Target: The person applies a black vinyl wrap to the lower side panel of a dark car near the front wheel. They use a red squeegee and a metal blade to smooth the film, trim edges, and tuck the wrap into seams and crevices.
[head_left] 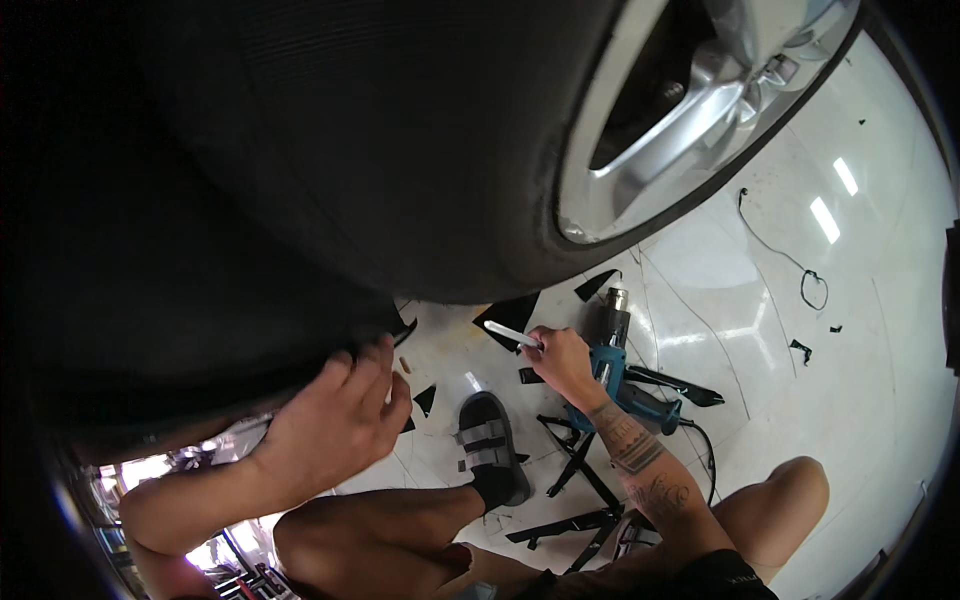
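My right hand (562,360) is closed around a slim white pen-like tool (510,333), its far end pointing left; its exact kind does not show. My left hand (335,415) reaches up to the lower edge of a dark car body panel (230,330), fingers extended against it and thumb apart. Right by those fingertips, a small black pointed flap (406,333) sticks out from the edge. Above both hands looms a large black tyre (430,150) on a silver alloy wheel (660,130). A teal and black heat gun (606,365) lies beside my right hand, partly behind the wrist.
Black film scraps (508,318) litter the pale glossy floor (720,350). Near my right forearm, a black cord (708,450) trails from the heat gun. Black strips (575,522) lie between my feet. A thin looped strand (812,290) rests at the right. My sandalled foot (487,440) stands below the hands.
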The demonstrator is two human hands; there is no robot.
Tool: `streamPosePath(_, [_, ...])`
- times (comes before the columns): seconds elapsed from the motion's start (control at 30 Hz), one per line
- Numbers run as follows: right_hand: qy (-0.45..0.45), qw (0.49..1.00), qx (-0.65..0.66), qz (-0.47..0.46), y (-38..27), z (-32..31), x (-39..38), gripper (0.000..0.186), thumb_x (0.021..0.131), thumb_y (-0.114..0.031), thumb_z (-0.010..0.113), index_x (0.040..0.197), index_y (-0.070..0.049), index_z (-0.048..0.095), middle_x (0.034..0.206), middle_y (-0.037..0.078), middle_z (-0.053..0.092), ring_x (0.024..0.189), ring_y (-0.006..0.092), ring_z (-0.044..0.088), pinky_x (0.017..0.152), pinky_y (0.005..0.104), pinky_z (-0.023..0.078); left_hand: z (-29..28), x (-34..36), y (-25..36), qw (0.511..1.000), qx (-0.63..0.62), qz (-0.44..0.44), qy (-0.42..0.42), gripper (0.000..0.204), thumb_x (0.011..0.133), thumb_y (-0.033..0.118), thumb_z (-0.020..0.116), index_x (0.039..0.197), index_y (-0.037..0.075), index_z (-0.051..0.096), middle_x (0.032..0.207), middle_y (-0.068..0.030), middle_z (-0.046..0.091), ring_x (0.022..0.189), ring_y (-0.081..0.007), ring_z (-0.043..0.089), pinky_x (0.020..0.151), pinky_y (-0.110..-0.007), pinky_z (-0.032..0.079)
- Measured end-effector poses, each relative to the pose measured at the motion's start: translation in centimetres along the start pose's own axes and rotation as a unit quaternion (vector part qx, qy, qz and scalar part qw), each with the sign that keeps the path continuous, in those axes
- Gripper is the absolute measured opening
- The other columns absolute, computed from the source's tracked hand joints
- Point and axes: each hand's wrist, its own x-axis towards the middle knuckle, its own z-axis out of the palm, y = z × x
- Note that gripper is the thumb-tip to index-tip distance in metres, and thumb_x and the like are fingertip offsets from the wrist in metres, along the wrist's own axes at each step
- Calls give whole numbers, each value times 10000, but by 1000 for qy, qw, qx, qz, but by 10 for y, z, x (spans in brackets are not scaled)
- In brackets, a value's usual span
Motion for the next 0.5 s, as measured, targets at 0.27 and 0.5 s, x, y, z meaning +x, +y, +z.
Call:
streamPosePath(0.27, [58, 978, 143, -140, -25, 2, 19, 202, 788, -154, 698, 966, -60, 710, 696, 125, 646, 562, 262, 605, 542, 371, 481, 8, -10, 0, 1000, 11, 15, 23, 296, 782, 180, 596, 1025, 20, 650, 1187, -237, 633, 995, -281, 606, 841, -357, 452])
streamPosePath(0.5, [-6, 917, 356, -182, -116, -28, 22, 257, 843, -72, 682, 1092, -7, 687, 597, 41, 445, 542, 78, 372, 531, 238, 382, -19, 26, -9, 984, -74, -153, -51, 191, 733, 89, 612, 892, -5, 659, 855, -112, 606, 922, -246, 588, 771, -356, 491])
